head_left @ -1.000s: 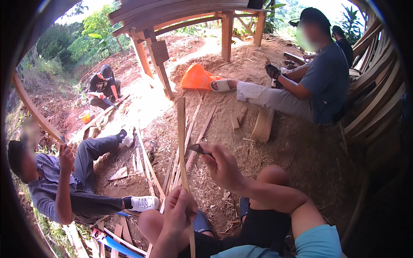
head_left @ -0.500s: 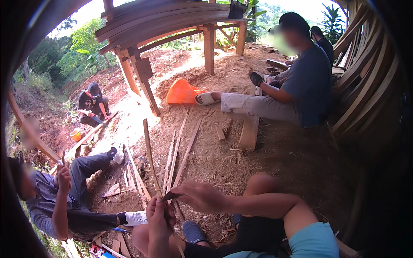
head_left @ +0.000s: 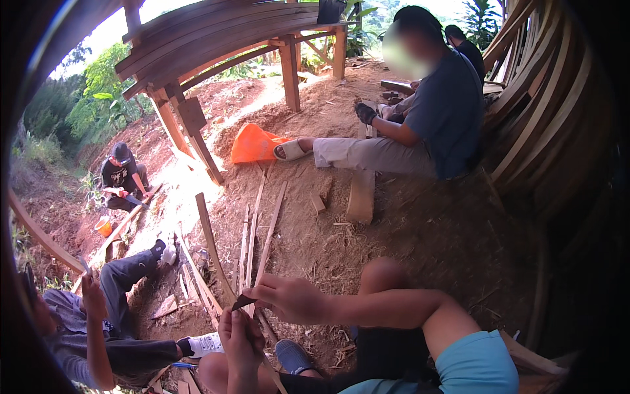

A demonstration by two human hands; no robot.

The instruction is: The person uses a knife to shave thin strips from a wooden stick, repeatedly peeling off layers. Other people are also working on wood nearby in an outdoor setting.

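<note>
A long thin wooden strip (head_left: 210,238) slants up and away from my lap. My left hand (head_left: 240,341) is closed around it near its lower part, and its tail end comes out below the hand. From the right, my right hand (head_left: 289,299) reaches across with its fingers closed on a dark pointed blade (head_left: 242,303). The blade's handle, if it has one, is hidden in my fingers. Its tip sits against or just beside the strip, right above my left thumb; whether it touches I cannot tell.
Several loose strips (head_left: 270,231) lie on the dirt ahead. One co-worker (head_left: 82,328) sits at left, another (head_left: 440,118) at right beside an orange bag (head_left: 252,144). Farther left, a person works by an orange bucket (head_left: 104,226). Stacked curved planks (head_left: 230,33) rest on a wooden frame.
The whole view has shifted, so the surroundings appear farther left and slightly higher. My hands stay together at the strip, the blade still in my right fingers, its angle slightly changed.
</note>
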